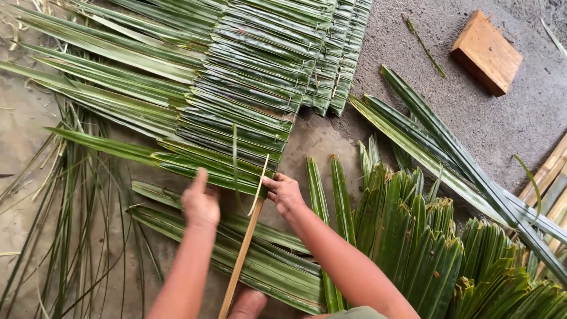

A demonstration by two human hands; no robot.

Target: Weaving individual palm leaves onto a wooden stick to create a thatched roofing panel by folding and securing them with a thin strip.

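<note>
A panel of folded green palm leaves (248,77) lies on the ground, its leaves overlapping along a thin bamboo stick (242,254) that runs toward me. My left hand (199,201) presses on the nearest folded leaf (177,162) just left of the stick. My right hand (284,192) pinches that leaf's folded edge and a thin pale strip (260,183) beside the stick. A narrow green sliver (235,165) stands up between the hands.
A heap of loose cut palm leaves (425,236) lies at the right. Long single leaves (449,147) stretch across the grey ground. A wooden block (486,52) sits at the top right. Thin leaf ribs (71,224) are strewn at the left. Bamboo slats (552,171) show at the right edge.
</note>
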